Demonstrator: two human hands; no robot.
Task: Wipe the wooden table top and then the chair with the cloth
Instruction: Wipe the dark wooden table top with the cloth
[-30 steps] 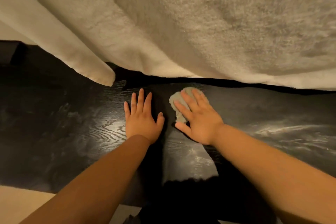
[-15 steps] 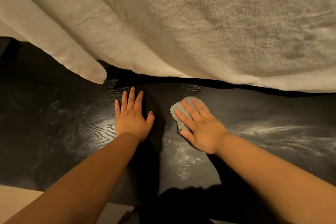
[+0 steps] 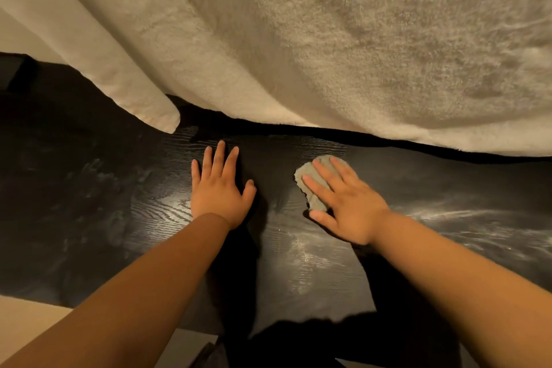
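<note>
Both palms down on the dark wooden worktop [image 3: 125,218]. Left hand [image 3: 219,191]: fingers straight, slightly spread, on bare wood, holding nothing. Right hand [image 3: 343,203]: fingers extended, pressing the small grey-green cloth [image 3: 309,176] onto the surface, not curled round it. Cloth lies near the far edge, apart from my left hand. Cream fluffy blanket [image 3: 328,39] covers the far edge. Pale smears on the wood at right.

On the table top [image 3: 298,263], the left hand [image 3: 219,191] lies flat left of the cloth [image 3: 313,179], which lies under the right hand [image 3: 346,203] near the far edge.
</note>
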